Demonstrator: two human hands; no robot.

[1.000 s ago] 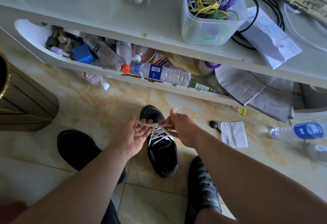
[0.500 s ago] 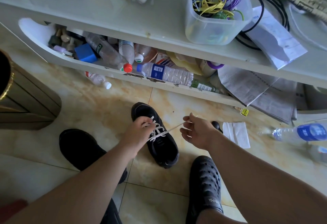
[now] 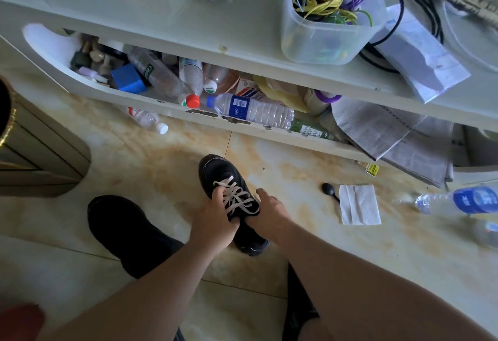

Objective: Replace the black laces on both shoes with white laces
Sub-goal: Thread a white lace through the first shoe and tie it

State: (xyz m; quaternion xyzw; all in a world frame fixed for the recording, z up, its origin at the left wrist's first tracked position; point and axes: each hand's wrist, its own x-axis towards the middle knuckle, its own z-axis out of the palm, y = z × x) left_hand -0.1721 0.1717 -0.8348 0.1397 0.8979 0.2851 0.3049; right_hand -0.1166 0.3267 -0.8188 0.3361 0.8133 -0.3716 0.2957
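on the tiled floor [image 3: 113, 152], just in front of the low white shelf [image 3: 242, 125], stands the black sneaker [image 3: 229, 195] with its toe pointing toward the shelf and a white lace [image 3: 238, 196] already crossed up its front. the left hand [image 3: 213, 222] holds the shoe from its own side, fingers [image 3: 219, 192] curled over the lacing and thumb wrapped round the collar. the right hand [image 3: 269, 212] lies against the other side of the shoe with fingers that look relaxed and fairly straight; whether it pinches a loose lace end cannot be told, as the shoe hides its underside.

the lacing on this shoe looks close to done, so the step in hand seems to be settling and finishing it. to do it well, keep the left hand steadying the shoe by the collar rather than pressing on the crossings, so the lace can slide. draw slack from the toe end upward, one crossing at a time, keeping the flat lace untwisted. check both free ends are of like length before tying.

a second black shoe [image 3: 121, 233] sits just to the left near the left forearm; no lacing shows on it from here, and it probably needs its turn. a white tissue [image 3: 359, 204] and a small black spoon [image 3: 329, 190] lie off to the right.
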